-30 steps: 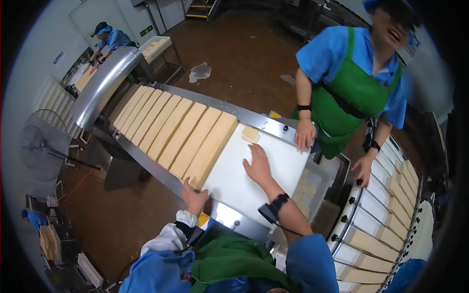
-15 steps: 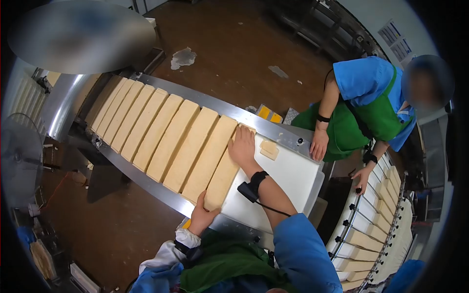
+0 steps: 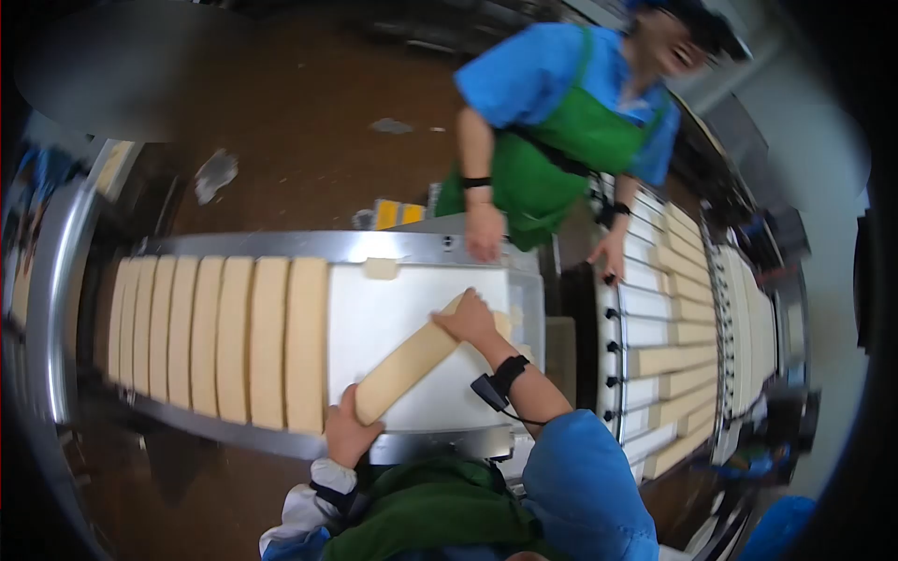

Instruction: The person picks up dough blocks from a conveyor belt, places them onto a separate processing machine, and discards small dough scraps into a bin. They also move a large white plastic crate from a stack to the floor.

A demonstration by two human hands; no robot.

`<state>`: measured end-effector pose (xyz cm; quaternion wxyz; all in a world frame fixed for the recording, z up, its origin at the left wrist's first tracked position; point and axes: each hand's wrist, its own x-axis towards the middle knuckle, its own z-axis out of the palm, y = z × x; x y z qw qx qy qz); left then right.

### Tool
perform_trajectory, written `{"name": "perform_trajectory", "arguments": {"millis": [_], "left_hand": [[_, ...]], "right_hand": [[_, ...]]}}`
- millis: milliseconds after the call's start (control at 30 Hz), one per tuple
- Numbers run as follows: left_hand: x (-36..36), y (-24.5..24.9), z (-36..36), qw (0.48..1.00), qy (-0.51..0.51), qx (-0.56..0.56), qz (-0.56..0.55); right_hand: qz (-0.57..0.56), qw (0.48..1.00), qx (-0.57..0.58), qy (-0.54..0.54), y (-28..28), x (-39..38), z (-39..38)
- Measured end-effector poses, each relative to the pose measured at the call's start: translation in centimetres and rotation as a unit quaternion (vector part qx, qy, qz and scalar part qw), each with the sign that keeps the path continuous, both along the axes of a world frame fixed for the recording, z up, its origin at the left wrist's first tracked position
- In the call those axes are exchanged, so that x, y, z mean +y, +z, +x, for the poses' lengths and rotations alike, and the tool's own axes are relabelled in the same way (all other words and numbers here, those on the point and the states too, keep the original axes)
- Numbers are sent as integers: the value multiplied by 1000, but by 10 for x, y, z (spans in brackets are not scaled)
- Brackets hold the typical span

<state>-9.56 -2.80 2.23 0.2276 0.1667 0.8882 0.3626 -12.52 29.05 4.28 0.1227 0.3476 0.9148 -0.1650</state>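
A long pale dough slab [image 3: 412, 366] lies slantwise over the white surface [image 3: 360, 323] of the conveyor. Its lower left end is gripped by my left hand [image 3: 350, 428], thumb and fingers round it. At the upper right end my right hand [image 3: 468, 320] holds the same slab, fingers bent over it. To the left, several similar slabs [image 3: 307, 346] stand side by side across the belt. A small flat dough scrap [image 3: 381, 268] rests near the far metal rail.
Across the conveyor stands a co-worker [image 3: 552, 131] in a green apron, one hand [image 3: 484, 231] by the far rail. On the right, a rack [image 3: 610, 347] with rods carries more slabs [image 3: 678, 360]. Metal rails [image 3: 318, 247] edge the belt.
Both my hands have moved the end slab away from the row and turned it slantwise. The view has swung right, and the co-worker's head is now raised.
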Motion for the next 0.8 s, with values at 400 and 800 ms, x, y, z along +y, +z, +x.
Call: {"name": "perform_trajectory", "arguments": {"millis": [400,800], "left_hand": [[108,29,34,971,-172,166,1],[292,98,338,798,-452,-380,115]], "right_hand": [[90,954,278,-71,26,27,233],[-86,966,19,-244,135,193,648]]}}
